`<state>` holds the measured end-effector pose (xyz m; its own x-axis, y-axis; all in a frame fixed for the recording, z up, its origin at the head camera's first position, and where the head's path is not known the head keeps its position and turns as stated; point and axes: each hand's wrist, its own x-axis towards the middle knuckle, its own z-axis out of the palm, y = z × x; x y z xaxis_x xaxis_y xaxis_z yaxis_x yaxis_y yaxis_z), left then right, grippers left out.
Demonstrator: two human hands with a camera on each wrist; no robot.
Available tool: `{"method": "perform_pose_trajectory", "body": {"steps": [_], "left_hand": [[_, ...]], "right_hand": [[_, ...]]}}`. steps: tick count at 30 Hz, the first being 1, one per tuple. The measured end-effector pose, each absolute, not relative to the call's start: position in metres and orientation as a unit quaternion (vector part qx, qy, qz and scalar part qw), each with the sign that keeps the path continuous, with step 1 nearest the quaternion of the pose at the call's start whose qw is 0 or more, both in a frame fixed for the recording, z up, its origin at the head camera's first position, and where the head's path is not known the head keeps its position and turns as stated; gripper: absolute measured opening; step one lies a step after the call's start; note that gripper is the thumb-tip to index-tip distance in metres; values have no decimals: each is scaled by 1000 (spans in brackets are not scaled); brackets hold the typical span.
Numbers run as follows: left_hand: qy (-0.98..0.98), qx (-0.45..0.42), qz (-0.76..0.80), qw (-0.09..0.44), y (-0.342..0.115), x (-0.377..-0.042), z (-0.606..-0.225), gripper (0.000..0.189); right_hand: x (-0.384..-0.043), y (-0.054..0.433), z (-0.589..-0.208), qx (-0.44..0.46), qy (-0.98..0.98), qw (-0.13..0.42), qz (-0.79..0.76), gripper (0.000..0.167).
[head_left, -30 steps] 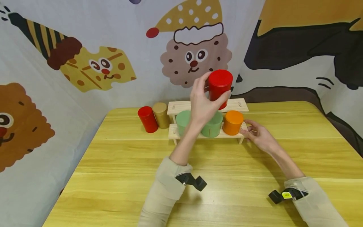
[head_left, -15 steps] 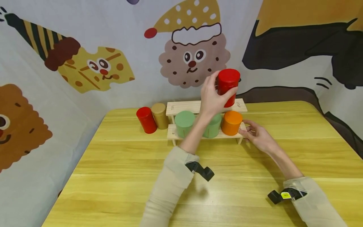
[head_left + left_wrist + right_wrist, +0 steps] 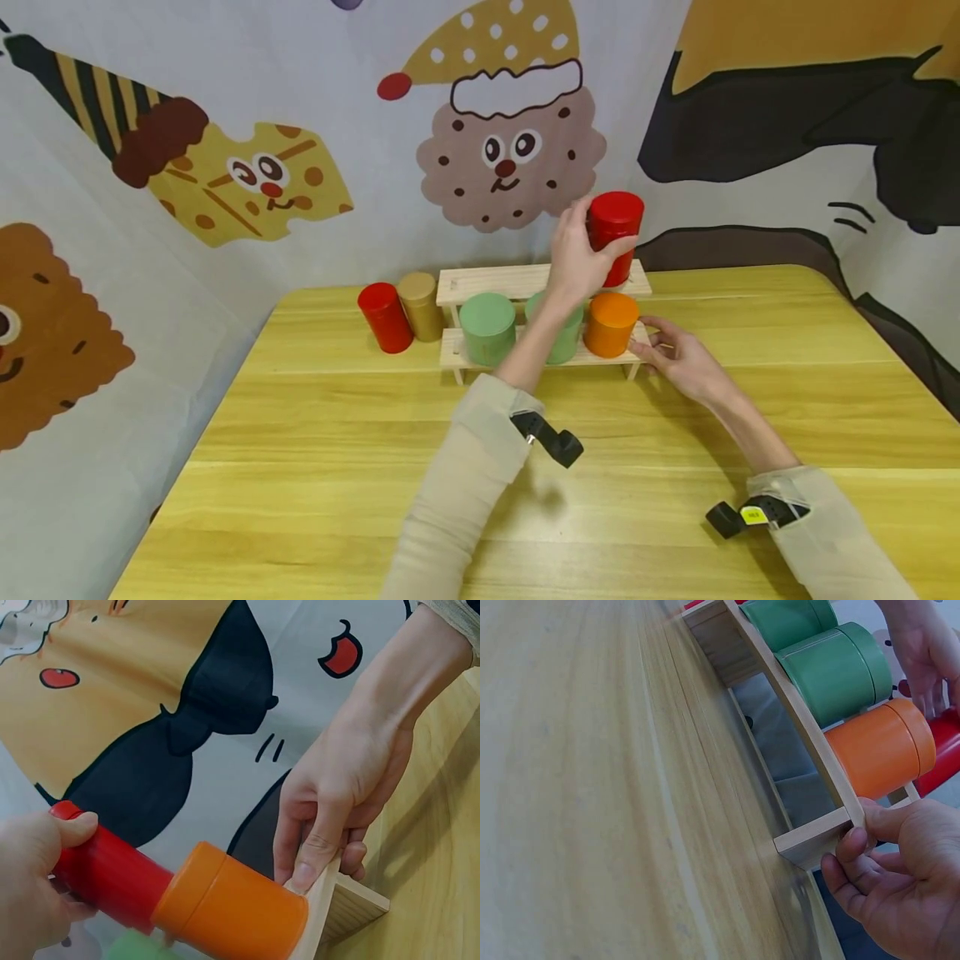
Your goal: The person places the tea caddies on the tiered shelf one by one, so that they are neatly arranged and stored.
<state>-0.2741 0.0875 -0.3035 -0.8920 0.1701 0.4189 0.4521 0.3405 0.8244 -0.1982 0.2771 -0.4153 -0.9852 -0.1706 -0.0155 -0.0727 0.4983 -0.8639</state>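
Observation:
In the head view my left hand (image 3: 579,262) grips a red canister (image 3: 619,223) upright at the right end of the wooden rack's upper tier (image 3: 491,283). Whether its base touches that tier, I cannot tell. An orange canister (image 3: 611,325) stands on the lower tier just in front of it. My right hand (image 3: 686,360) pinches the lower tier's right end; the right wrist view shows thumb and fingers of this hand (image 3: 900,870) on the rack's corner (image 3: 817,832). Two green canisters (image 3: 487,329) share the lower tier, one partly behind my left forearm.
Left of the rack, a second red canister (image 3: 386,319) and a gold canister (image 3: 423,308) stand side by side on the wooden table (image 3: 315,467). A cloth printed with cartoon figures (image 3: 510,167) hangs right behind the table.
My left hand has carried the red canister to the right along the upper tier, and slightly down at the end. My right hand stays at the rack's right end.

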Motion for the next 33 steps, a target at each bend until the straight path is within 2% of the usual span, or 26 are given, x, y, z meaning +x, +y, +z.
{"method": "perform_pose_trajectory", "body": {"steps": [24,33], "left_hand": [[-813,-160,-555,75,88,-274,-305,72],[-805,-164,-563,93,77,-264,-300,64]], "right_hand": [[-198,276,-416,-73,868,43,-488,70],[-198,276,-416,-76,861,43,-501,69]]}}
